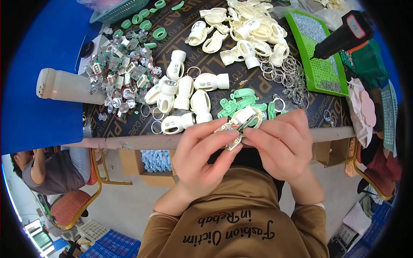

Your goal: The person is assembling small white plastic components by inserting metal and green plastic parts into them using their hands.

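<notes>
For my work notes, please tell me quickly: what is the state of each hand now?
Left hand: closed, holding an open cream casing.
Right hand: bent in at the same casing; whether it grips cannot be told.

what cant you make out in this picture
In the head view:
- inside of the open cream casing: partly covered by fingertips of the left hand and right hand
- blue-green basket: cut off by the top edge
- grey bits in the green tray: too small to identify
- cardboard box below: partly hidden by the table edge
</notes>
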A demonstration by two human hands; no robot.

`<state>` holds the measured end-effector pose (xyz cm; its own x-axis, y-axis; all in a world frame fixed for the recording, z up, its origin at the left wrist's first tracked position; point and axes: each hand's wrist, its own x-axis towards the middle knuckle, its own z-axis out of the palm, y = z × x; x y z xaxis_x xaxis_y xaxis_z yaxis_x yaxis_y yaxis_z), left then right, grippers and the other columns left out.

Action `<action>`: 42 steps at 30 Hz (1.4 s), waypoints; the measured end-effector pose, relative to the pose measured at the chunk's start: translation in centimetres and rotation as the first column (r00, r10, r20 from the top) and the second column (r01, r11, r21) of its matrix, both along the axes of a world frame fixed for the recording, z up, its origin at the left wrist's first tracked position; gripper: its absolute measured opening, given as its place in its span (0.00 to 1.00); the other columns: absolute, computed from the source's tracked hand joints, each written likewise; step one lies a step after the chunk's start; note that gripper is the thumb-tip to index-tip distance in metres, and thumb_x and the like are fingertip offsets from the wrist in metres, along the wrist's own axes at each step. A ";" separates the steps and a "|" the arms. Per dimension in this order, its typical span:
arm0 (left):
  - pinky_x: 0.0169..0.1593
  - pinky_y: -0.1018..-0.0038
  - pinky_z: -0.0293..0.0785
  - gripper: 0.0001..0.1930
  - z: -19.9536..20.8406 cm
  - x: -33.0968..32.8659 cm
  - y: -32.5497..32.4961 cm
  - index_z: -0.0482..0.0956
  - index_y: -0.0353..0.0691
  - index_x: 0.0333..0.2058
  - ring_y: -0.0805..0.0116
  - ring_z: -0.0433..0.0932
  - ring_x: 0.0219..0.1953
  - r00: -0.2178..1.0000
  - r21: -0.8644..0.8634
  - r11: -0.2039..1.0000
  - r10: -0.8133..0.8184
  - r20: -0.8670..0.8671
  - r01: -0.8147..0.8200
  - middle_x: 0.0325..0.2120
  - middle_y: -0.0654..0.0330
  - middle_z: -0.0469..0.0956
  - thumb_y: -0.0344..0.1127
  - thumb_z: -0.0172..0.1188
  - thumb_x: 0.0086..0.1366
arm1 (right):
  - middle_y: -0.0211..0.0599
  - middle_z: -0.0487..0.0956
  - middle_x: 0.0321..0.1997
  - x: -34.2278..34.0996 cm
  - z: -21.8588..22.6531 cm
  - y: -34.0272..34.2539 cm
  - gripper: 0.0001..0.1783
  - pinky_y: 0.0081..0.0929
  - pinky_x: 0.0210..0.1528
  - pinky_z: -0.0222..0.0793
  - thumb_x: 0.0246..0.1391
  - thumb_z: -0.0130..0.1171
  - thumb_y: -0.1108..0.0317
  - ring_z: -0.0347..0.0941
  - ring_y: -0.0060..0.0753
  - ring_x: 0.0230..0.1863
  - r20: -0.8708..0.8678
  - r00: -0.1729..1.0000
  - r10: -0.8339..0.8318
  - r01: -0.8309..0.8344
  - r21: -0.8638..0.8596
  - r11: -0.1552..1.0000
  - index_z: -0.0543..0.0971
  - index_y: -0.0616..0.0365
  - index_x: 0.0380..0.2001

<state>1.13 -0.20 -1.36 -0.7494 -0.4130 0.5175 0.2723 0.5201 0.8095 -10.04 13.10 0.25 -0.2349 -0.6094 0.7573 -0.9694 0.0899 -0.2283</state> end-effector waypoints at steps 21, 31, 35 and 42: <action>0.22 0.89 0.62 0.12 -3.8 0.0 -1.7 0.78 0.33 0.37 0.81 0.72 0.29 0.989 0.373 0.916 -0.148 -0.024 0.147 0.42 0.55 0.74 0.20 0.60 0.51 | 0.39 0.73 0.31 -3.0 -2.3 7.0 0.07 0.32 0.36 0.65 0.43 0.57 0.79 0.69 0.42 0.34 0.310 0.778 -0.546 0.500 0.221 0.837 0.76 0.60 0.30; 0.41 0.75 0.72 0.12 -4.1 0.3 -1.6 0.77 0.34 0.35 0.64 0.76 0.40 0.983 0.257 0.950 -0.186 0.005 0.178 0.40 0.52 0.75 0.22 0.62 0.50 | 0.40 0.74 0.32 -12.1 2.6 -4.0 0.06 0.35 0.41 0.66 0.47 0.55 0.72 0.69 0.43 0.39 0.026 0.969 -0.245 0.218 0.373 0.902 0.77 0.60 0.29; 0.40 0.74 0.73 0.12 -4.0 0.1 -1.4 0.78 0.36 0.35 0.62 0.76 0.39 0.984 0.183 0.971 -0.167 0.055 0.155 0.39 0.53 0.76 0.22 0.62 0.49 | 0.41 0.77 0.33 -21.1 1.4 -10.5 0.06 0.38 0.40 0.71 0.43 0.53 0.72 0.72 0.43 0.40 -0.149 0.946 -0.287 0.323 0.482 0.814 0.79 0.59 0.26; 0.39 0.75 0.75 0.11 -3.4 0.0 -1.5 0.77 0.33 0.35 0.65 0.76 0.39 0.984 0.081 0.983 -0.170 0.054 0.165 0.39 0.51 0.76 0.22 0.61 0.50 | 0.44 0.80 0.34 -28.6 -0.5 -18.1 0.11 0.38 0.40 0.72 0.47 0.53 0.64 0.76 0.43 0.38 -0.061 0.877 -0.477 0.366 0.730 0.578 0.80 0.56 0.30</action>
